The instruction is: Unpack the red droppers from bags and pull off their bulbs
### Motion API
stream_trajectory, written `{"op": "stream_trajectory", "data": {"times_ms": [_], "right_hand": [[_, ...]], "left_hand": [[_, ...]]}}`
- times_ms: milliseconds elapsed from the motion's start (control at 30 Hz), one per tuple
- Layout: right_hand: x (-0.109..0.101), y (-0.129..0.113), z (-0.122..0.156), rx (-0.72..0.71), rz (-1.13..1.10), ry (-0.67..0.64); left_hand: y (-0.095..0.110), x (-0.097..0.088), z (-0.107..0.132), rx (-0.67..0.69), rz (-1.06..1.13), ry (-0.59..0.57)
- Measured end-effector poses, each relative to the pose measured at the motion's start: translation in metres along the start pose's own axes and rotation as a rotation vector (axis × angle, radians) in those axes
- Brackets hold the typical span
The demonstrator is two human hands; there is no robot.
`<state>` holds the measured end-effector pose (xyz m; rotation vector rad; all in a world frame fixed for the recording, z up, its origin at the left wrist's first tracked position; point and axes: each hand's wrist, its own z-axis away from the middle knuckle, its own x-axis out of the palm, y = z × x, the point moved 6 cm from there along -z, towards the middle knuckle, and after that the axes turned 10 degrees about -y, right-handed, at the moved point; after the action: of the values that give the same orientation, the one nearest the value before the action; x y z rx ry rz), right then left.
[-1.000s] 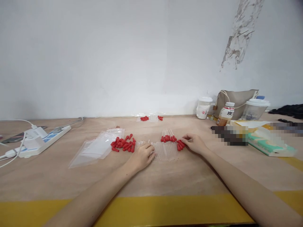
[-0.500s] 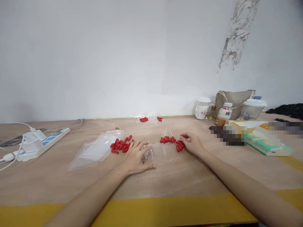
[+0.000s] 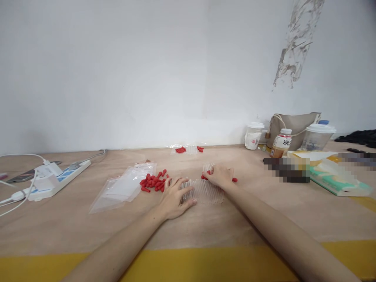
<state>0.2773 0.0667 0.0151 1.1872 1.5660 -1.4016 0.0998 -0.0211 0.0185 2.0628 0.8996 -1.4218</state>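
A row of clear glass tubes (image 3: pixel 205 191) lies on the wooden table (image 3: pixel 205 223) in front of me. My left hand (image 3: pixel 174 196) rests spread and open against the left end of the row, thumb on the table. My right hand (image 3: pixel 221 176) lies over the red-capped droppers (image 3: pixel 234 179) just behind the row, fingers curled over them; I cannot make out whether it grips any. A loose pile of red rubber caps (image 3: pixel 154 181) sits just left of my left hand.
Clear zip bags (image 3: pixel 120 187) lie to the left, a white power strip (image 3: pixel 55 178) with cables beyond them. More red caps in a bag (image 3: pixel 188 149) lie by the wall. Cups, a bottle (image 3: pixel 280 143), a beige bag (image 3: pixel 293 124) and packets stand at the right.
My right hand has moved left from the caps at the row's right end onto the capped droppers behind the tubes. My left hand stays spread at the row's left end.
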Motion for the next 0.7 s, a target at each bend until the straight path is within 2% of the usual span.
{"op": "stream_trajectory", "data": {"times_ms": [167,267,367,467,567,700], "right_hand": [[-0.004,0.002,0.000,0.064,-0.061,-0.037],[-0.018,0.003,0.006,0.014,-0.118,-0.030],[-0.029,0.010,0.020,-0.140,-0.217,-0.018],[-0.033,0.014,0.043,-0.411,-0.300,0.010],[-0.034,0.013,0.068,-0.623,-0.248,0.135],[-0.031,0.000,0.090,-0.778,-0.194,0.259]], "left_hand": [[-0.006,-0.007,0.002,-0.090,0.005,0.090],[-0.011,-0.011,0.004,-0.146,0.001,0.144],[-0.012,-0.013,0.005,-0.153,-0.012,0.167],[-0.007,-0.015,0.006,-0.111,-0.052,0.212],[0.006,-0.017,0.006,-0.033,-0.115,0.246],[0.022,-0.016,0.004,0.056,-0.163,0.211]]}}
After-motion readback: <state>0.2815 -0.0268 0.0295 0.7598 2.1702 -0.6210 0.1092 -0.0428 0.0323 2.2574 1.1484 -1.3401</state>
